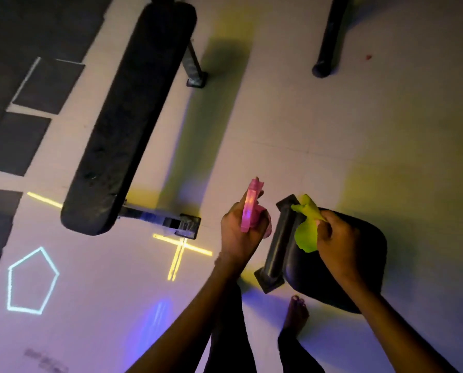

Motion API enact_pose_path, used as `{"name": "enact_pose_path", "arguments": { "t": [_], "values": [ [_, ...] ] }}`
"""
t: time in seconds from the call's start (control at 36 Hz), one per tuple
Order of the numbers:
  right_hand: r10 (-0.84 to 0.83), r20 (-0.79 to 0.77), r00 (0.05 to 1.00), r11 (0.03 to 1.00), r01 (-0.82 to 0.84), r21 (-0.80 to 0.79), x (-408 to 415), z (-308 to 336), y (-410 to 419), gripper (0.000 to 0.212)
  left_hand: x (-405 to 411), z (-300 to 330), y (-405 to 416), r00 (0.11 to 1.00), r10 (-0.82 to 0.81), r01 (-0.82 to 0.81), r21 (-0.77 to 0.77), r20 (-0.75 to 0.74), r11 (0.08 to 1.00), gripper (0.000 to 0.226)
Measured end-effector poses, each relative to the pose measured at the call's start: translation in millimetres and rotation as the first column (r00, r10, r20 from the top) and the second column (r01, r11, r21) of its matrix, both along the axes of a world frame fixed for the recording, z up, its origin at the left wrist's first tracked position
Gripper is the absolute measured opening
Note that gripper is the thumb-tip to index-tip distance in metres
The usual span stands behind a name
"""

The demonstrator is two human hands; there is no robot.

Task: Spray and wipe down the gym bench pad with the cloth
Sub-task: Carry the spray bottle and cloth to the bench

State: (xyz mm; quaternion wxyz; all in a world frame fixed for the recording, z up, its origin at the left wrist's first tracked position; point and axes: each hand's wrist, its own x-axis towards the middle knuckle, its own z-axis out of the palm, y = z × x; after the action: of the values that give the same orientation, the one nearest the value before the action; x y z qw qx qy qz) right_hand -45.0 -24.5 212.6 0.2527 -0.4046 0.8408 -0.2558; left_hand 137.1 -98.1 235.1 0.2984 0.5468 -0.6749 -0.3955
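A long black bench pad [128, 114] runs from the top centre down to the left, on a dark metal frame. My left hand [237, 232] is closed around a pink spray bottle [250, 205], its nozzle pointing up and away, to the right of the pad's near end. My right hand [332, 238] pinches a bunched yellow-green cloth [307, 227] above a second, rounded black pad [340, 265] at lower right. Both hands are apart from the long pad.
The long bench's feet [187, 224] and leg [196, 68] stand on a pale tiled floor with projected light shapes. A black stand [278, 243] sits beside the rounded pad. Dark floor mats [23, 103] lie at left. A black post [330, 36] stands top right. My bare foot [296, 316] is below.
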Motion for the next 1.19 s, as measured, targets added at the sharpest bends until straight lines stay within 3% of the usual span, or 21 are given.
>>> {"name": "enact_pose_path", "arguments": {
  "t": [0.14, 0.42, 0.75, 0.97, 1.19],
  "values": [
    [0.056, -0.042, 0.998, 0.994, -0.060, -0.096, 48, 41, -70, 0.018, 47, 32, -51, 0.991, 0.100, -0.103, -0.035, -0.089, 0.994, 0.056],
    [0.173, -0.069, 0.983, 0.974, -0.181, -0.136, 135, 92, -209, 0.013, 134, 67, -165, 0.964, 0.235, -0.243, -0.053, -0.125, 0.969, 0.041],
    [0.313, -0.106, 0.944, 0.934, -0.326, -0.144, 186, 106, -372, 0.007, 186, 81, -282, 0.902, 0.379, -0.372, 0.075, -0.206, 0.925, 0.045],
    [0.482, -0.108, 0.869, 0.854, -0.494, -0.163, 196, 102, -497, 0.007, 195, 90, -363, 0.826, 0.506, -0.517, 0.021, -0.248, 0.856, 0.045],
    [0.691, -0.119, 0.713, 0.695, -0.701, -0.158, 214, 98, -623, 0.015, 201, 83, -446, 0.663, 0.692, -0.719, 0.015, -0.286, 0.695, 0.042]
  ]
}}
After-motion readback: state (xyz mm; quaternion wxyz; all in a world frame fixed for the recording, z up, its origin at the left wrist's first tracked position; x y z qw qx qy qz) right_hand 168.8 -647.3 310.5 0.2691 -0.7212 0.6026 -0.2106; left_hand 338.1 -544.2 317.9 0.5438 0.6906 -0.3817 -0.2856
